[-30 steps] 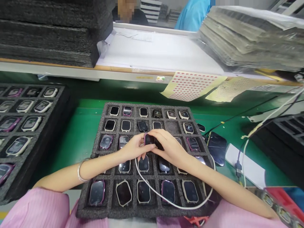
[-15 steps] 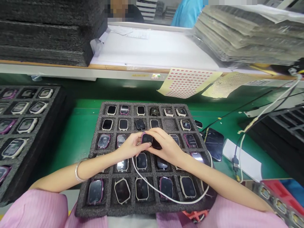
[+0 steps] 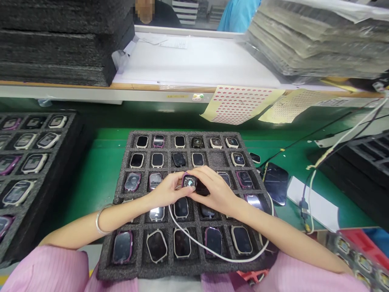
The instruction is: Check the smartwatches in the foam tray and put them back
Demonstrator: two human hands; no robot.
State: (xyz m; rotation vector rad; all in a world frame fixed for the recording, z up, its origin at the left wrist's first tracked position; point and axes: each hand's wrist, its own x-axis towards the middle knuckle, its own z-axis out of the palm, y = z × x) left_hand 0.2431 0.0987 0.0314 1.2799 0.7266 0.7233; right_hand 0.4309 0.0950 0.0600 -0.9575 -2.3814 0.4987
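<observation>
Between my two hands is a purple-framed smartwatch (image 3: 189,182), its screen lit with a picture and small marks. My left hand (image 3: 168,187) grips its left side, thumb across the lower edge of the screen. On the other side, my right hand (image 3: 212,187) is closed round the watch's right edge. A white cable (image 3: 209,248) runs from under my left hand in a loop to the right. Below lies a dark foam tray (image 3: 170,267), its pockets holding several watch bodies in white, purple and black frames. My hands and forearms hide some pockets.
Another foam tray of watches (image 3: 57,160) stands at left. To the right lie a black phone (image 3: 275,183), a white sheet (image 3: 313,205) and hanging cables. Ahead is a shelf edge (image 3: 146,94) with sticker sheets (image 3: 240,104), stacked black foam (image 3: 57,44) and plastic-wrapped trays (image 3: 306,44).
The watch screen was dark and is now lit with a picture. Both hands keep hold of the watch in nearly the same place. The view has shifted slightly.
</observation>
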